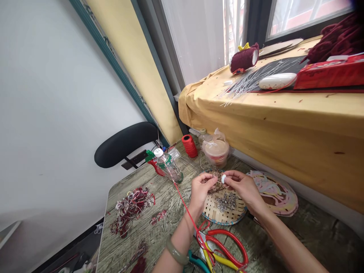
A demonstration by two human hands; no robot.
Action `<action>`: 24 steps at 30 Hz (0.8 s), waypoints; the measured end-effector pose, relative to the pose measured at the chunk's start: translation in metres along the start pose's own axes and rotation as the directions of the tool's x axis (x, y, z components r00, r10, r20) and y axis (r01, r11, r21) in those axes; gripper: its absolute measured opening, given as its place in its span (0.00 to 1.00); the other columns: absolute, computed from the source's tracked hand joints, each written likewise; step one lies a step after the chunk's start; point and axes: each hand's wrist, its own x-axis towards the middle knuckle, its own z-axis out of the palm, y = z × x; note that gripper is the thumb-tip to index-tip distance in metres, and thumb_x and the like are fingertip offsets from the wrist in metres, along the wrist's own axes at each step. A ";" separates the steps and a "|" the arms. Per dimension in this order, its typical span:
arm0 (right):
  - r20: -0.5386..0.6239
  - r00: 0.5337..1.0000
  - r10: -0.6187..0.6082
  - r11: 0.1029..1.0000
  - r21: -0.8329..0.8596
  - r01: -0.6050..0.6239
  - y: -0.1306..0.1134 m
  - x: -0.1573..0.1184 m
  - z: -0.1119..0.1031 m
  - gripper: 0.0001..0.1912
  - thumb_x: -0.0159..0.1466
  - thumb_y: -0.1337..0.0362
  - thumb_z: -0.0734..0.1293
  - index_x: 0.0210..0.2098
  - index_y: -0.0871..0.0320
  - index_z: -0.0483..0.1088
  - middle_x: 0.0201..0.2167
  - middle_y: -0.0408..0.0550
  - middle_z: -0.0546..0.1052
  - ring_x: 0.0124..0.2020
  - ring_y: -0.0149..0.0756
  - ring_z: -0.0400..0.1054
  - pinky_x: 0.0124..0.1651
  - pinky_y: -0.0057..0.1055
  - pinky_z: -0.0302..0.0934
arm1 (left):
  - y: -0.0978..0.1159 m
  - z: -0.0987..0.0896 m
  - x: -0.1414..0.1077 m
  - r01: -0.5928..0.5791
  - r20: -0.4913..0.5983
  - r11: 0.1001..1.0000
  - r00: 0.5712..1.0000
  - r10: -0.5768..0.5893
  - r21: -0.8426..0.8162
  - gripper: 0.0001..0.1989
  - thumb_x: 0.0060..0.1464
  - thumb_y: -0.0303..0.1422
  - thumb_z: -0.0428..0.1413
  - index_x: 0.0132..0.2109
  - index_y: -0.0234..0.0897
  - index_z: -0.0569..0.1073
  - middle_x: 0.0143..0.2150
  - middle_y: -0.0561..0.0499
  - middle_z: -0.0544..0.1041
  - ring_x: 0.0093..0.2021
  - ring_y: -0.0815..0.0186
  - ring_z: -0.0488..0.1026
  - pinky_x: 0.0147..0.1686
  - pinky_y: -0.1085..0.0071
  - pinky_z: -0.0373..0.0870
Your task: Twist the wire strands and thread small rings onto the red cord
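Between the thumb and index finger of my right hand (241, 185) is a small, white, rounded bead-like piece (223, 179). My left hand (202, 186) is closed in a pinch just left of it; whatever is in that pinch is too small to make out. Below both hands lies a woven bamboo tray (212, 207) with a blue-edged rim, bearing a cluster of small metal rings (226, 201). A red cord (183, 199) runs from near a bottle down past my left wrist to red-handled scissors (227, 242).
Yellow-handled pliers (224, 261) lie by the scissors. Thread scraps (133, 206) cover the table's left side. A plastic bottle (170, 167), a red thread spool (189, 146) and a lidded tub (216, 151) stand behind. A yellow-draped ledge (256, 132) rises at right.
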 end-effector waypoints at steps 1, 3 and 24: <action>-0.008 1.000 0.010 1.000 0.004 -0.010 0.000 0.000 0.000 0.11 0.48 0.59 0.66 0.28 0.59 0.67 0.21 0.44 0.72 0.22 0.31 0.66 0.23 0.25 0.59 | 0.000 0.000 -0.001 0.050 -0.004 0.997 0.999 -0.050 -0.062 0.09 0.38 0.32 0.61 0.29 0.33 0.73 0.28 0.52 0.72 0.27 0.73 0.66 0.27 0.77 0.63; -0.014 1.000 0.020 1.000 0.007 -0.020 -0.001 -0.001 -0.001 0.10 0.48 0.59 0.66 0.27 0.60 0.67 0.18 0.42 0.71 0.19 0.29 0.64 0.21 0.23 0.57 | 0.001 -0.002 -0.003 0.111 0.011 0.981 0.994 -0.110 -0.158 0.10 0.38 0.33 0.61 0.29 0.32 0.73 0.29 0.51 0.71 0.27 0.73 0.66 0.26 0.77 0.64; -0.021 0.998 -0.062 0.984 -0.167 0.058 0.011 0.005 -0.005 0.14 0.51 0.56 0.64 0.34 0.58 0.70 0.32 0.48 0.76 0.34 0.38 0.68 0.35 0.30 0.59 | -0.010 -0.004 -0.002 0.061 0.045 0.997 0.997 -0.058 -0.054 0.11 0.39 0.32 0.60 0.32 0.30 0.73 0.31 0.48 0.74 0.31 0.69 0.71 0.28 0.76 0.66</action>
